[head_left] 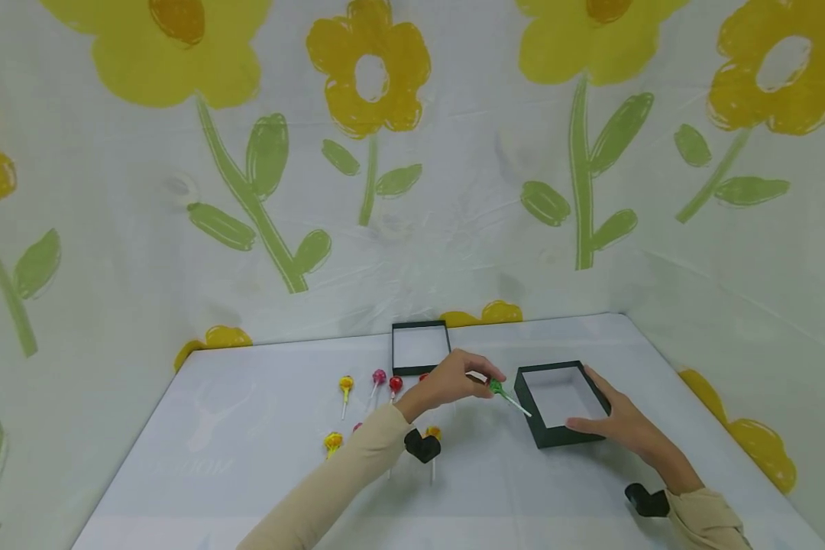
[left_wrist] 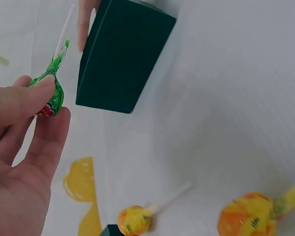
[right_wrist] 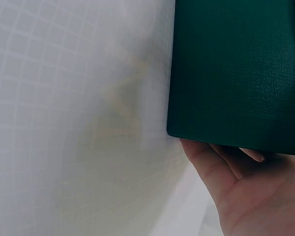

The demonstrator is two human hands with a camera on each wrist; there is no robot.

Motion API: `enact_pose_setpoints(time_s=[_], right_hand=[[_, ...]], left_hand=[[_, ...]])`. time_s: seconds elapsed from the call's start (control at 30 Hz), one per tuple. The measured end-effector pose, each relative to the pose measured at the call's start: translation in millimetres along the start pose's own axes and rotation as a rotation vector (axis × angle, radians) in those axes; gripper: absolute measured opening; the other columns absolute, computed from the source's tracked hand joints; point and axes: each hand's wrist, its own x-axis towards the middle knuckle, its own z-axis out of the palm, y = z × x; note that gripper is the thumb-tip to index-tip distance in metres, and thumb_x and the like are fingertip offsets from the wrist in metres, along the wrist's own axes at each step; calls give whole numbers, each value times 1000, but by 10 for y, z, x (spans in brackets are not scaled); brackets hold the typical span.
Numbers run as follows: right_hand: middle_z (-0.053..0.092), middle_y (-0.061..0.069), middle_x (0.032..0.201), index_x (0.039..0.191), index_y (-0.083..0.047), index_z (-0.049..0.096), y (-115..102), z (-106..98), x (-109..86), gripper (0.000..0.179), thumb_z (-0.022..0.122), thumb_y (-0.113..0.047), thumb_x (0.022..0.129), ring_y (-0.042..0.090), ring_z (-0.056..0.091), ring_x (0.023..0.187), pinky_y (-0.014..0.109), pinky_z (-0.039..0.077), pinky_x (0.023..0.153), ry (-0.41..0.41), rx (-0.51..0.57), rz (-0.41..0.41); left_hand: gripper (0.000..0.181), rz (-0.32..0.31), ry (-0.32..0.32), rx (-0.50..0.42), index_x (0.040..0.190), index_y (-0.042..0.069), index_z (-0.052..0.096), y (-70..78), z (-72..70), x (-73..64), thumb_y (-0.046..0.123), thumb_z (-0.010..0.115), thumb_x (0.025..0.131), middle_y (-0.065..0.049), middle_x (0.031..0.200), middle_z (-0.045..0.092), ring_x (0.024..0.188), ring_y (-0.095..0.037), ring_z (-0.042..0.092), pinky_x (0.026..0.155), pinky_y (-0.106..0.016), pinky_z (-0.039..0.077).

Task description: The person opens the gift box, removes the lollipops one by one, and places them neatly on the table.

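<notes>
My left hand (head_left: 451, 377) pinches a lollipop in a green wrapper (head_left: 496, 387) by its candy head, just left of a dark green box (head_left: 551, 437). In the left wrist view the thumb and fingers hold the lollipop (left_wrist: 57, 93), with its white stick pointing up and away from the palm. The box stands with its opening up and shows a white inside. My right hand (head_left: 626, 422) grips the box at its right side, thumb along the near rim. In the right wrist view its fingers reach round behind the green wall (right_wrist: 236, 73), partly hidden.
Several lollipops lie on the white table (head_left: 199, 451), among them a yellow one (head_left: 346, 383), a pink one (head_left: 379, 376) and a red one (head_left: 395, 383). Behind them sits a shallow dark-rimmed box lid (head_left: 419, 372). My left forearm covers some lollipops. A flower-printed cloth (head_left: 454, 252) hangs behind.
</notes>
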Motion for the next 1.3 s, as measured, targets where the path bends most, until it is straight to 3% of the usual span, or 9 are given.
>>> enact_pose_setpoints(time_s=[0.23,0.4,0.53,0.9,1.13,1.3], right_hand=[[2,31,152,153,-16,-1,-32,-12,-19,110,76,-37,77,57,5,133,75,16,96,-5,-5,-18],[0,31,152,153,-17,-2,-35,-12,-30,110,76,-37,77,57,3,133,76,15,95,-13,7,-11],[-1,32,152,153,-17,-3,-34,-19,-37,110,76,-36,78,58,3,133,76,15,94,-19,9,-11],[0,31,152,153,-16,-2,-27,-5,-12,110,76,-37,78,57,4,133,76,16,95,-12,1,-16],[-1,31,152,153,-17,-3,-8,-9,4,110,76,-35,78,57,3,133,76,15,95,-15,10,-6],[-2,32,151,152,-16,-5,-13,-13,2,111,75,-37,79,58,4,132,76,16,94,-22,-5,4]], left_hand=[[23,-22,-86,36,104,-2,70,-32,-33,-137,-9,65,83,-10,106,68,95,-22,61,83,-21,50],[22,-10,-161,117,103,-2,69,-70,-40,-209,-10,63,84,-5,104,68,92,-13,61,84,-19,49],[24,-27,-205,200,103,4,71,-95,-38,-253,-9,62,86,4,100,68,92,-10,61,85,-17,48],[33,-71,-263,292,101,9,73,-201,-2,-379,-15,58,83,10,99,67,94,-1,59,82,-16,48],[32,-60,-277,372,100,10,74,-214,6,-441,-13,61,82,11,100,68,92,1,57,81,-16,48],[32,-18,-287,447,101,11,74,-237,6,-473,-12,62,82,10,101,68,91,2,57,81,-17,48]])
